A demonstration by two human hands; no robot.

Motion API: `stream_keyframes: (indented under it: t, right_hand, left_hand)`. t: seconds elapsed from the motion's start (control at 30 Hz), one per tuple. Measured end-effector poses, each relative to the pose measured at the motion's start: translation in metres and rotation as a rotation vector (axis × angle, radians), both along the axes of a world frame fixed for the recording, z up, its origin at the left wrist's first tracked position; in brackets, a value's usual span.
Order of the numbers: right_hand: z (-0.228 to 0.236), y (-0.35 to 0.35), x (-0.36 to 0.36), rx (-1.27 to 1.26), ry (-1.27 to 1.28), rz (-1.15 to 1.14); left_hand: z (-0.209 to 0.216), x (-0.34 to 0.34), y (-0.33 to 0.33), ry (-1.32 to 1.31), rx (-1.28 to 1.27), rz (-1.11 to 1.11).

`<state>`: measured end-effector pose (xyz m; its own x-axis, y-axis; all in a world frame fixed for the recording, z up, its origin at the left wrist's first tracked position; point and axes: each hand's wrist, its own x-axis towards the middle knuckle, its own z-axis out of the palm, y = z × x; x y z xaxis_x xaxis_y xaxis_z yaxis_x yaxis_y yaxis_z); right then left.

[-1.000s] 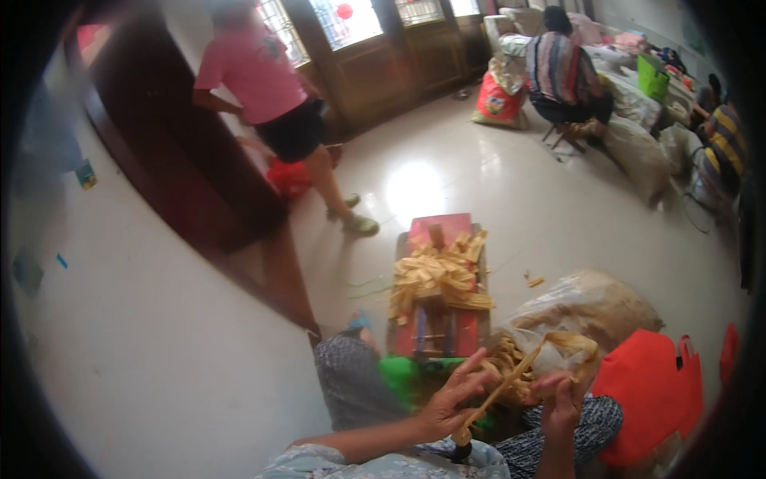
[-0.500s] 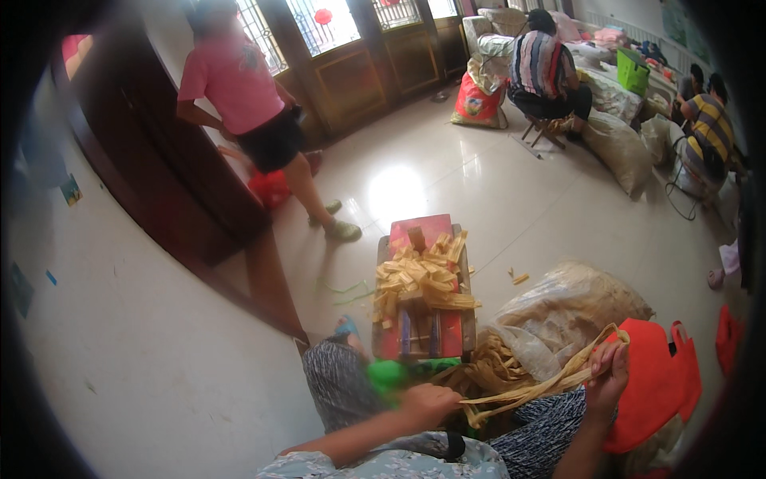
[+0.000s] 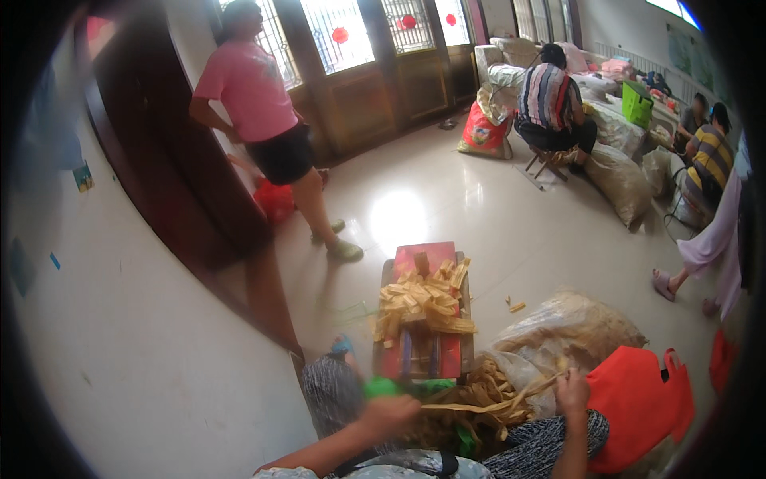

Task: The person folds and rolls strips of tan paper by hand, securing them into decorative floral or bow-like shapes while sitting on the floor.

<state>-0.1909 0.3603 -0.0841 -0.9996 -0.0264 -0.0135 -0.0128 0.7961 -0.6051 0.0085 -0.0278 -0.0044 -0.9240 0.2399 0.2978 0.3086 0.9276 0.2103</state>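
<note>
A long, limp, tan strip (image 3: 453,407), fibrous and ribbon-like, runs across my lap between my two hands. One end is in my left hand (image 3: 391,415), a closed fist somewhat blurred by motion. My right hand (image 3: 572,391) is closed on the other end, above my right knee. Beneath the strip, more tan strips (image 3: 493,383) spill from the mouth of a pale plastic sack (image 3: 570,323). In front of my knees stands a low red-topped bench (image 3: 388,367), bearing a heap of short folded tan pieces (image 3: 423,299) and an upright wooden block (image 3: 421,263).
A red-orange bag (image 3: 638,399) lies beside my right hand. A white wall (image 3: 159,343) runs along my left. A person in a pink shirt (image 3: 247,96) stands by the dark door. Farther off, people sit among full sacks (image 3: 618,188); someone in lavender trousers (image 3: 714,247) is at the right.
My right hand has moved left and slightly down, and my left hand has moved left, the strip still between them. The view has tilted up. Someone in lavender trousers has stepped into view at the right.
</note>
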Motion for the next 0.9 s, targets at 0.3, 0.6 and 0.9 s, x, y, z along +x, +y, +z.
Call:
stream_keyframes:
  t: [0.3,0.6,0.9]
  right_hand:
    - [0.083,-0.147,0.096,-0.464,0.161,0.908]
    - [0.068,-0.146,0.095,-0.075,0.596,0.926]
    - [0.080,-0.127,0.076,-0.100,0.848,0.725]
  left_hand:
    - [0.017,-0.026,0.050,0.207,0.003,-0.136]
    - [-0.007,-0.010,0.031,-0.774,1.196,0.072]
    - [0.029,0.013,0.015,-1.023,1.860,-0.257]
